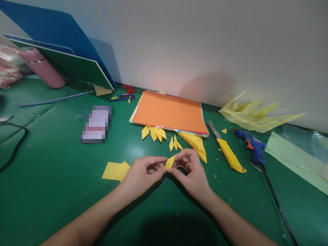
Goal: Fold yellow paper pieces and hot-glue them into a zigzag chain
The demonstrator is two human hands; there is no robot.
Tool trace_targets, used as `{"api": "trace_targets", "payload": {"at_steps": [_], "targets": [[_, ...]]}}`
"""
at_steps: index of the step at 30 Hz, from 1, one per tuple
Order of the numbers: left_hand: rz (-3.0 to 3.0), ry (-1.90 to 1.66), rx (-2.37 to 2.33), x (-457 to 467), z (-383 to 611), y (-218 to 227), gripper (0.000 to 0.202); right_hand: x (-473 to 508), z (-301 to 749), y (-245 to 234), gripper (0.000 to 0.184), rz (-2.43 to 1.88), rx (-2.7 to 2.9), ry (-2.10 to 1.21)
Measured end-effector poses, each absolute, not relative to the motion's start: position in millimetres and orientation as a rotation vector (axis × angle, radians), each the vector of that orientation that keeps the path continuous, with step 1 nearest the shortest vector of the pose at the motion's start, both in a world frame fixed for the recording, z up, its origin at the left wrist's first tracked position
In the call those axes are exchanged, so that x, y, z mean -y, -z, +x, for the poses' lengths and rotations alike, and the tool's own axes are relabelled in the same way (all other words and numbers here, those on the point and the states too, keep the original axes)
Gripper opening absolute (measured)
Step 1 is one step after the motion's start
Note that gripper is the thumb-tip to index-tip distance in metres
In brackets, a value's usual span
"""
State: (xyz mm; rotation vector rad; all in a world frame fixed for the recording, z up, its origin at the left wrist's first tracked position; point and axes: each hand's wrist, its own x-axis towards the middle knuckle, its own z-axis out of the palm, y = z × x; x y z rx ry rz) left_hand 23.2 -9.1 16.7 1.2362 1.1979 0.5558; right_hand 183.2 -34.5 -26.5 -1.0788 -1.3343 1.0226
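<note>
Between my two hands is a small folded piece of yellow paper point(170, 163). My left hand point(147, 171) pinches its left end between thumb and fingers. On the other side, my right hand point(191, 169) grips it with thumb and fingertips. Two yellow paper sheets point(115, 171) lie partly behind my left wrist. Just beyond the hands are loose folded yellow diamond pieces point(175, 142), with more yellow folded pieces point(155, 133) at the stack's front edge. A fan of yellow paper strips point(196, 143) sits behind my right hand.
An orange-topped paper stack point(171, 111) lies against the wall. To the right are a yellow utility knife point(229, 153), a blue glue gun point(252, 145) with its cord, and a pale yellow paper leaf point(258, 114). A blurred phone point(97, 124), pink bottle point(44, 68) and leaning boards point(74, 58) stand left.
</note>
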Motion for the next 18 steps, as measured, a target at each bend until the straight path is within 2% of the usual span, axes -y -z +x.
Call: {"api": "trace_targets", "payload": {"at_steps": [3,8,12,15,18], "targets": [[1.237,-0.573,-1.215,8.1,21.8,-16.7,0.017,32.9,183.7,24.9,0.035,-1.116,1.281,-1.069],[1.285,-0.558,-1.137,7.2,20.6,-14.1,0.011,31.7,186.9,21.8,0.013,-1.181,1.391,-1.117],[1.216,-0.560,-1.110,6.9,19.5,-11.9,0.012,31.9,188.1,19.9,0.005,-1.165,1.375,-1.171],[1.175,-0.561,-1.115,6.9,19.1,-11.7,0.013,31.9,187.7,17.9,0.005,-1.149,1.325,-1.219],[1.176,-0.546,-1.139,7.5,19.7,-12.3,0.013,31.9,187.0,15.8,0.012,-1.174,1.287,-1.267]]}}
